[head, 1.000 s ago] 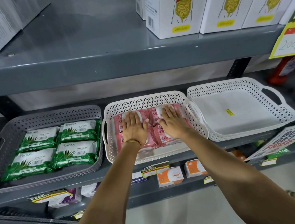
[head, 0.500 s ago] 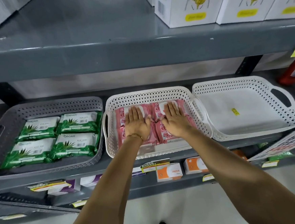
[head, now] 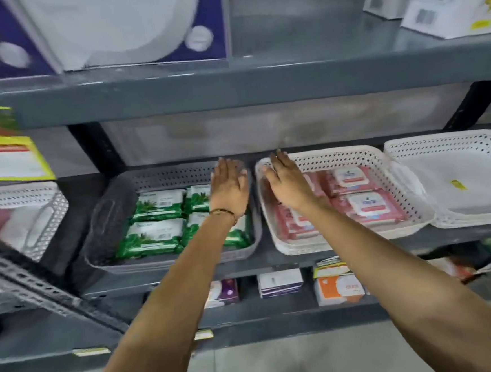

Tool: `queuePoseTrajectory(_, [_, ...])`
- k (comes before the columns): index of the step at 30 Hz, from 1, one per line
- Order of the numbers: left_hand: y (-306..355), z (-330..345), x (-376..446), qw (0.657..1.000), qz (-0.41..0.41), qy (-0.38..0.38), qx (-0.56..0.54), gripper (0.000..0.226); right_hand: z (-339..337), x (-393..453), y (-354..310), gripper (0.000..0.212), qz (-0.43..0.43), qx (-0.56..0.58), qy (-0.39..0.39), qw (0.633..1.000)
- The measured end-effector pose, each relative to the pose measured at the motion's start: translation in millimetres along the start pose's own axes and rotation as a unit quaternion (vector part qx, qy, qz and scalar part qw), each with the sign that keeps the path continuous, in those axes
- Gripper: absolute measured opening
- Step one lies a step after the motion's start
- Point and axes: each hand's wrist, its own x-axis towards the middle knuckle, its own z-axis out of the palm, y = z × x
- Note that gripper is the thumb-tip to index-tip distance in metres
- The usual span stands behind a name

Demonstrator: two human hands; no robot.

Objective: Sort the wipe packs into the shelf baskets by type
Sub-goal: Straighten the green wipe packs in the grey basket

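Several green wipe packs lie in a grey basket on the middle shelf. Right of it, a white basket holds several pink wipe packs. My left hand hovers flat, fingers extended, over the right side of the grey basket, hiding part of the green packs. My right hand is held flat above the left end of the white basket. Neither hand holds anything. The view is motion-blurred.
An empty white basket with a yellow sticker stands at the far right. Another white basket sits at the far left behind a grey slotted upright. Boxes stand on the shelf above; small boxes fill the shelf below.
Both hands have lifted off the pink packs and moved left; my left hand is now over the grey basket. The camera has swung left, bringing a far-left basket into view.
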Motion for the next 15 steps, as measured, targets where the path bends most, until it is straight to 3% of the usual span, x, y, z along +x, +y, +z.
queuePoseTrajectory(4, [-82.9, -44.3, -17.5, 0.996, -0.004, -0.069, 0.064, 0.058, 38.8, -9.8, -56.5, 0.052, 0.0, 0.003, -0.026, 1.0])
queuePoseTrajectory(8, [-151.2, -72.8, -37.9, 0.978, 0.012, -0.168, 0.12, 0.072, 58.6, -26.8, -100.9, 0.07, -0.017, -0.054, -0.172, 0.983])
queuePoseTrajectory(10, [-168.4, -79.5, -48.1, 0.973, 0.022, -0.21, 0.092, 0.075, 63.1, -32.7, -112.9, 0.076, -0.011, -0.104, -0.198, 0.975])
queuePoseTrajectory(15, [-181.6, -86.7, -62.1, 0.974, 0.048, -0.213, 0.057, 0.085, 72.4, -42.5, -122.6, 0.078, -0.003, -0.16, -0.236, 0.958])
